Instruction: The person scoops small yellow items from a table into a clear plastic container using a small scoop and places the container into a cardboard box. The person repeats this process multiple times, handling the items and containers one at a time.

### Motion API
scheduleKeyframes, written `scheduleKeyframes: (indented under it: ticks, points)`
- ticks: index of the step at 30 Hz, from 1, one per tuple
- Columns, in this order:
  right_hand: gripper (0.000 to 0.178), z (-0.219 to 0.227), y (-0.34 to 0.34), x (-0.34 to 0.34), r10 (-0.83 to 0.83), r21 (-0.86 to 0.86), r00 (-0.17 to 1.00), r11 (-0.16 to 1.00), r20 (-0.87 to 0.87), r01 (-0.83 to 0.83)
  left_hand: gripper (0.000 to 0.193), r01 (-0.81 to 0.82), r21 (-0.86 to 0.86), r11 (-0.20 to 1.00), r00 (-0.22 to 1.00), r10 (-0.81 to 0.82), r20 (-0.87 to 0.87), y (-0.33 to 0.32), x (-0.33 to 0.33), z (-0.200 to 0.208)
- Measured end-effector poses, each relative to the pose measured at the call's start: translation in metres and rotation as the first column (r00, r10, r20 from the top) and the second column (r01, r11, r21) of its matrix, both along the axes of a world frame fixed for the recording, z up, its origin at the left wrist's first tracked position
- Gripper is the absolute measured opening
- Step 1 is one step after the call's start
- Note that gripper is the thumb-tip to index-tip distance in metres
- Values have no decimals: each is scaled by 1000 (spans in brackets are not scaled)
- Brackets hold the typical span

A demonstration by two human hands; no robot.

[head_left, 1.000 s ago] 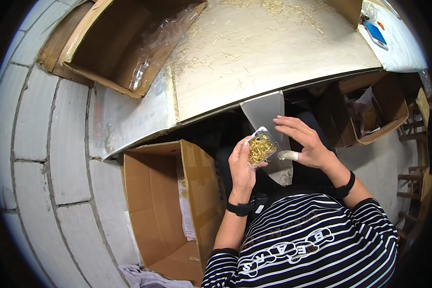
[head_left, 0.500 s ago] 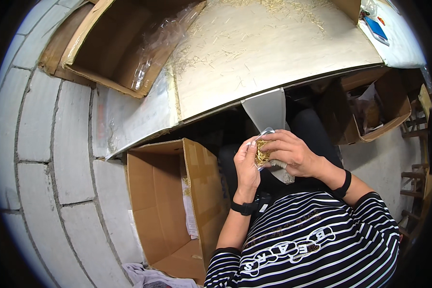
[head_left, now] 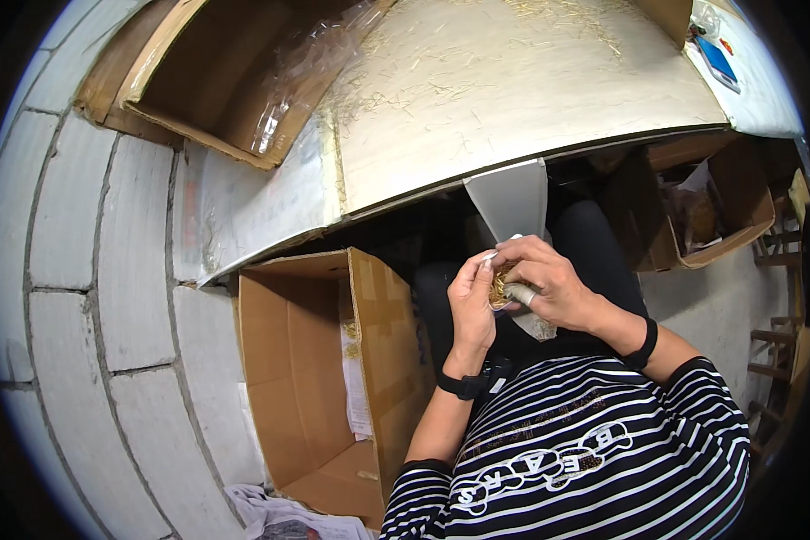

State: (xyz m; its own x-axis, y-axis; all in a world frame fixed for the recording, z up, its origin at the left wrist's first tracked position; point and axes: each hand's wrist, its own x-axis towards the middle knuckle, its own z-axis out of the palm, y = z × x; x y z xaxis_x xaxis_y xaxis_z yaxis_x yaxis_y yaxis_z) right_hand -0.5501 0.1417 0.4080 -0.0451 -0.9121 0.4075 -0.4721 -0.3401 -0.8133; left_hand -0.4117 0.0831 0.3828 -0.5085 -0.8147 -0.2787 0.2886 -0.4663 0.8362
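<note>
In front of my lap I hold a small clear plastic bag [head_left: 499, 286] with thin gold-coloured metal pieces inside. My left hand [head_left: 471, 301] grips its left side, thumb upward. The fingers of my right hand [head_left: 558, 292] close over its right side and top, so much of the bag is hidden. A pale cover [head_left: 520, 293] wraps a digit of my right hand. Just beyond my hands, a grey chute [head_left: 513, 202] slopes down from the table's edge toward my lap.
Loose gold pieces lie scattered over the pale table [head_left: 513, 99]. An open carton [head_left: 396, 333] stands at my left, another [head_left: 153, 85] lies on the table with clear plastic bags [head_left: 288, 85], and a third [head_left: 634, 207] sits under the table at right. A blue device [head_left: 718, 65] lies far right.
The bag has been drawn down and turned between my hands, and less of it shows. My right fingers have closed further over it. The whole view has shifted slightly.
</note>
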Motion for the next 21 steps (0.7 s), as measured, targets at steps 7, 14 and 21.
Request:
scheduleKeyframes:
  ticks: [7,14,21]
  points:
    - [44,18,0,-8,-141,72,987,988,73,136,30,-28,80,996,999,31,-42,-2,3,2]
    - [22,-2,13,-29,-322,453,848,885,421,112,31,-76,66,995,993,81,-81,-4,2,4]
    - [15,-6,-2,-27,-320,614,811,787,489,-60,33,-53,28,998,998,54,-36,2,-2,3]
